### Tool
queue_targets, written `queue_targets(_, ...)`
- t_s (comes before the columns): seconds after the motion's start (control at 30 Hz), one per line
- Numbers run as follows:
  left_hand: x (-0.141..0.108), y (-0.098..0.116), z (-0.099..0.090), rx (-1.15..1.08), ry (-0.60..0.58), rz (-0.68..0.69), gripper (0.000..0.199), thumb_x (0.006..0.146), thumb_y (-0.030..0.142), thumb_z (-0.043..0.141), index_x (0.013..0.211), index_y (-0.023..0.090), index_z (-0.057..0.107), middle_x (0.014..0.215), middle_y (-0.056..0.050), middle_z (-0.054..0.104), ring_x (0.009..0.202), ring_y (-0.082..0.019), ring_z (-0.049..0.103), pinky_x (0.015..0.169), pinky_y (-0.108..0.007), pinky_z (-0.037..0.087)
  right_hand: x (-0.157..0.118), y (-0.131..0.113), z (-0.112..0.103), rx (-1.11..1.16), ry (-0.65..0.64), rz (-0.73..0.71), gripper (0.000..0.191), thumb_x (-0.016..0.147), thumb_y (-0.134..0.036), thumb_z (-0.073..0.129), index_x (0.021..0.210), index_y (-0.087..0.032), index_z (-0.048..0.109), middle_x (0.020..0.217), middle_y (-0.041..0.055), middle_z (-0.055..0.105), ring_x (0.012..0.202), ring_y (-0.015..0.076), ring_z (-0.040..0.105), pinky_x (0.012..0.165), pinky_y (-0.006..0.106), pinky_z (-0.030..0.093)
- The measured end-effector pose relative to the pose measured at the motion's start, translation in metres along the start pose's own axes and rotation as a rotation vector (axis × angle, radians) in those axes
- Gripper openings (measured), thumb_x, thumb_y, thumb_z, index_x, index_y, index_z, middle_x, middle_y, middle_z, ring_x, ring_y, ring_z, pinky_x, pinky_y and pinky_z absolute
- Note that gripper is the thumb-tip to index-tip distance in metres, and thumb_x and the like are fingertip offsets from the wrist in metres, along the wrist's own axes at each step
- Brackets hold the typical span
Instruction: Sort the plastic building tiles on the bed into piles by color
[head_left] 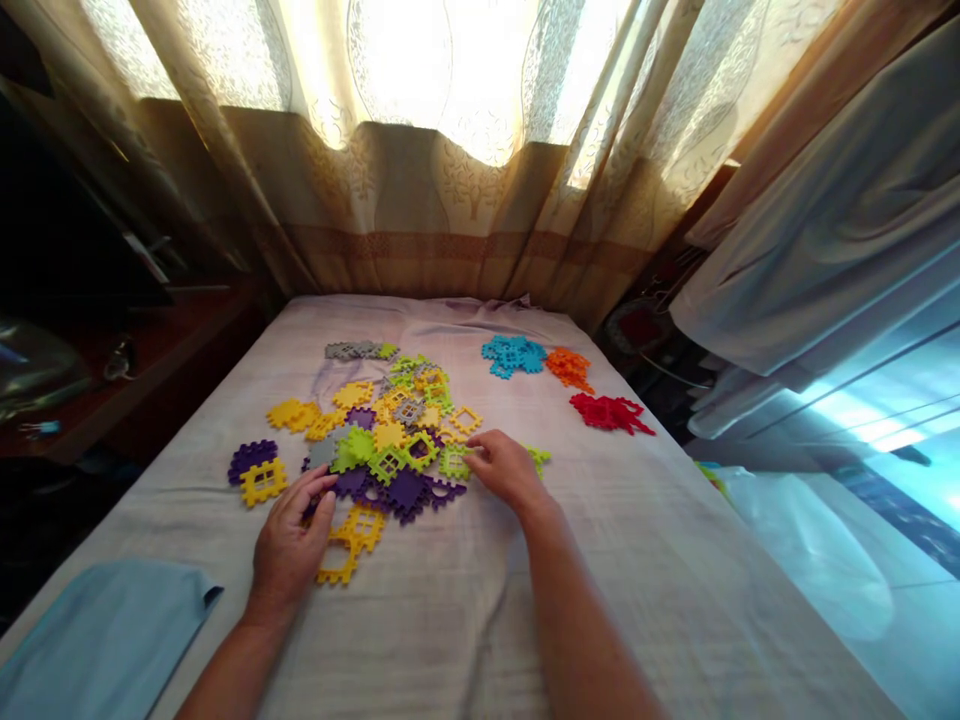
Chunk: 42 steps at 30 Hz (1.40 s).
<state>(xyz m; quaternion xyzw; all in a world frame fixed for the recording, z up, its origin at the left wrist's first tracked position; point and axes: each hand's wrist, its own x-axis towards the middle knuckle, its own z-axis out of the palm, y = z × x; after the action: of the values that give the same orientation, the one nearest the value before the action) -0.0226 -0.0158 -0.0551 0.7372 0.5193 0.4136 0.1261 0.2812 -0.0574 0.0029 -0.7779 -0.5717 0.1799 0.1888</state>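
A mixed heap of flat plastic building tiles with toothed edges lies in the middle of the bed. My left hand (294,530) rests at its near left side, fingers stretched over dark purple tiles (407,492), thumb apart. Close by are yellow window-frame tiles (363,526) and a grey tile (324,450). At the heap's right side, my right hand (504,465) has its thumb and fingers pinched at the edge of a light green tile (453,461). Another green tile (538,459) is partly hidden behind that hand. Bright green tiles (356,447) lie on top.
Sorted piles of blue tiles (513,355), orange tiles (569,369) and red tiles (611,412) lie at the far right of the bed (675,590). Grey tiles (352,350) sit at the back left. A light blue cloth (105,635) lies front left. Curtains (420,190) hang behind.
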Motion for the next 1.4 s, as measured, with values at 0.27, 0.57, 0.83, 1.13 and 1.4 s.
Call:
queue_targets(0.27, -0.003, -0.004, -0.003, -0.011, -0.040, 0.007, 0.028, 0.090, 0.045, 0.052, 0.101, 0.025, 0.069, 0.123, -0.006, 0.069, 0.115, -0.024, 0.064, 0.105, -0.042, 0.049, -0.006, -0.012, 0.008, -0.188, -0.069, -0.051, 0.044, 0.077, -0.045, 0.074, 0.114, -0.021, 0.067, 0.119, 0.0094, 0.063, 0.113, 0.0232, 0.057, 0.094, 0.030, 0.043)
queue_targets(0.57, -0.004, -0.002, -0.004, -0.012, -0.059, 0.006, 0.027, 0.090, 0.044, 0.052, 0.101, 0.025, 0.069, 0.123, -0.005, 0.069, 0.116, -0.025, 0.063, 0.106, -0.042, 0.048, -0.004, -0.010, 0.001, -0.163, -0.052, 0.000, 0.047, 0.079, -0.045, 0.073, 0.118, -0.021, 0.061, 0.115, 0.0073, 0.069, 0.103, 0.0212, 0.063, 0.084, 0.029, 0.043)
queue_targets(0.83, -0.004, -0.001, -0.002, -0.012, -0.042, -0.002, 0.029, 0.089, 0.045, 0.052, 0.099, 0.025, 0.070, 0.121, -0.005, 0.070, 0.116, -0.025, 0.064, 0.106, -0.043, 0.048, -0.008, 0.058, -0.042, -0.157, 0.077, 0.202, 0.044, 0.080, -0.041, 0.072, 0.117, -0.020, 0.065, 0.114, 0.0079, 0.070, 0.095, 0.0198, 0.066, 0.080, 0.028, 0.045)
queue_targets(1.13, -0.005, 0.002, -0.002, 0.000, -0.034, -0.016, 0.030, 0.089, 0.045, 0.051, 0.100, 0.025, 0.070, 0.119, -0.005, 0.071, 0.114, -0.024, 0.064, 0.105, -0.042, 0.049, -0.011, 0.080, -0.045, -0.202, 0.007, 0.266, 0.053, 0.072, -0.040, 0.078, 0.120, -0.020, 0.067, 0.121, 0.0121, 0.067, 0.111, 0.0263, 0.062, 0.089, 0.033, 0.046)
queue_targets(1.4, -0.005, 0.005, -0.003, -0.020, -0.046, -0.025, 0.029, 0.089, 0.043, 0.051, 0.099, 0.024, 0.070, 0.121, -0.006, 0.070, 0.114, -0.024, 0.064, 0.105, -0.041, 0.048, -0.004, 0.033, -0.031, -0.154, 0.131, 0.021, 0.034, 0.086, -0.023, 0.059, 0.119, -0.021, 0.069, 0.124, 0.0084, 0.067, 0.114, 0.0219, 0.059, 0.100, 0.032, 0.041)
